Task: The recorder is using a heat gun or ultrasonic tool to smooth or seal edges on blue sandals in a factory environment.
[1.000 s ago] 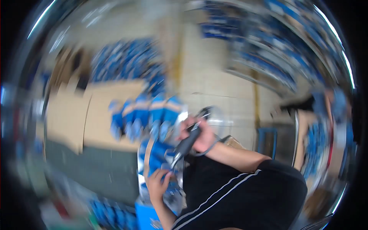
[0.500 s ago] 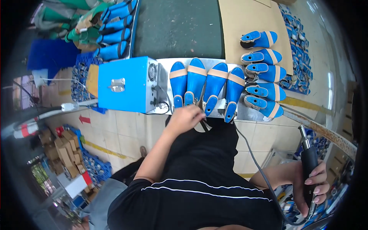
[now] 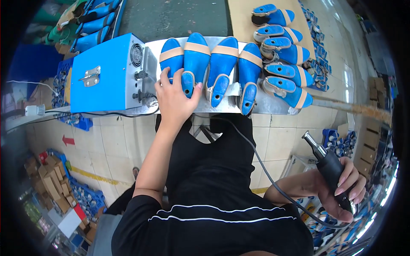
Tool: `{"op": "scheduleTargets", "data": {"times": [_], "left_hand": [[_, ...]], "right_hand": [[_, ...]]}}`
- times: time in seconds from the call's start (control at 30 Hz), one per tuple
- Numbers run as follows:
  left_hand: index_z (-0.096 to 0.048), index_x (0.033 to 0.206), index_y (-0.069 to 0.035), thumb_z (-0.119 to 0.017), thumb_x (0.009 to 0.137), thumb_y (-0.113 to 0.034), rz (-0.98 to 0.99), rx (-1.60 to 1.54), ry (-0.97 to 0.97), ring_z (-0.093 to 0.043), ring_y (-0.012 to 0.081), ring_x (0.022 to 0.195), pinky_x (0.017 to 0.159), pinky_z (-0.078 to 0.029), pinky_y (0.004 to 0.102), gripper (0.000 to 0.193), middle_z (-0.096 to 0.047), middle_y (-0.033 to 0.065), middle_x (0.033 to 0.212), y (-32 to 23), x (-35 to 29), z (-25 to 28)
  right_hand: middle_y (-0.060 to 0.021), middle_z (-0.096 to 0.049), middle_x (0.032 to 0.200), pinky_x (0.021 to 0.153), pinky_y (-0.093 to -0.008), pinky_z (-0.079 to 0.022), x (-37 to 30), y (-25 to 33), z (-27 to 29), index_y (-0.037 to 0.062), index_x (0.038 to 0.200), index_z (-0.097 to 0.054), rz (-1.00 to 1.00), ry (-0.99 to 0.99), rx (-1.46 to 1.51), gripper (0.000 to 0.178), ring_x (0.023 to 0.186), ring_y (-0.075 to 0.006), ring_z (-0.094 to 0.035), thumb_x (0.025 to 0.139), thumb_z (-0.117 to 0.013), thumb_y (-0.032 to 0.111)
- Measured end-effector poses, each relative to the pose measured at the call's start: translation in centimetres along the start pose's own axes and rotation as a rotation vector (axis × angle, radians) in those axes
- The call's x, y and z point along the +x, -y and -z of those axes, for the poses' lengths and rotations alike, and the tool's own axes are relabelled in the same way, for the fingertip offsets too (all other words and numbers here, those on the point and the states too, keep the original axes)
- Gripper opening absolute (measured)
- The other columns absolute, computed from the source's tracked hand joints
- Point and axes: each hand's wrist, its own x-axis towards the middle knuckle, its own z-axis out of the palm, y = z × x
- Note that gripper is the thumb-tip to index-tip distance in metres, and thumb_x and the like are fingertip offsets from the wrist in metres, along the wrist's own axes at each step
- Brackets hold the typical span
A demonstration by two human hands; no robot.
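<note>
My left hand (image 3: 176, 102) is over the heel ends of the two leftmost blue shoe lasts, its fingers spread. It covers most of the heel of the leftmost shoe last (image 3: 171, 60). The heel block of the second shoe last (image 3: 197, 64) shows between its thumb and index finger. Two more lasts (image 3: 223, 64) lie to the right in the same row, toes away from me, each with a tan strip across the forepart. Off to the lower right, my right hand (image 3: 341, 187) is closed around the black handle of a hot air gun (image 3: 329, 166), its metal nozzle pointing up and left.
A blue machine box (image 3: 102, 74) with a fan and plugs stands left of the row. Several strapped lasts (image 3: 284, 64) lie stacked at the right of the metal table (image 3: 273, 106). The gun's grey cord (image 3: 260, 160) runs past my lap. A rusty bar (image 3: 354, 109) extends at the right.
My left hand has moved from the table's front edge onto the left lasts, and its fingers have spread. My right hand keeps the hot air gun, now tilted more to the left. The view has shifted.
</note>
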Motion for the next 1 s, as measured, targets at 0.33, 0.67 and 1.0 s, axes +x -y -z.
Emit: {"op": "scheduleTargets", "data": {"times": [0.33, 0.67, 1.0], "left_hand": [[-0.069, 0.103, 0.002, -0.07, 0.078, -0.045, 0.018, 0.095, -0.14, -0.068, 0.0506, 0.093, 0.083, -0.056, 0.0566, 0.053, -0.059, 0.028, 0.127, 0.4, -1.0, -1.5], [-0.067, 0.124, -0.003, -0.075, 0.083, -0.047, -0.252, 0.027, -0.347, -0.049, 0.0448, 0.131, 0.115, -0.031, 0.0618, 0.06, -0.057, 0.0248, 0.137, -6.3, -2.5, -2.0], [-0.056, 0.139, -0.017, -0.083, 0.08, -0.044, -0.962, 0.136, 0.268, -0.055, 0.0514, 0.124, 0.102, -0.051, 0.0561, 0.07, -0.053, 0.0262, 0.143, -21.3, 2.7, -9.8]], "right_hand": [[-0.0056, -0.059, 0.09, 0.063, -0.0323, -0.048, -13.4, 7.9, 5.8, 0.0122, 0.1, -0.053, -0.025, 0.116, 0.075, 0.04, 0.063, -0.0168, -0.062, 0.095, -0.074, 0.046], [-0.0092, -0.059, 0.091, 0.065, -0.0366, -0.049, -15.4, 12.5, 9.9, 0.0104, 0.102, -0.05, 0.102, -0.006, 0.054, 0.036, 0.063, -0.0205, -0.063, 0.101, -0.067, 0.042], [-0.0093, -0.056, 0.089, 0.061, -0.0344, -0.048, -17.4, 14.4, 9.2, 0.0103, 0.101, -0.047, 0.09, -0.017, 0.015, 0.034, 0.059, -0.0183, -0.057, 0.102, -0.065, 0.039]]}}
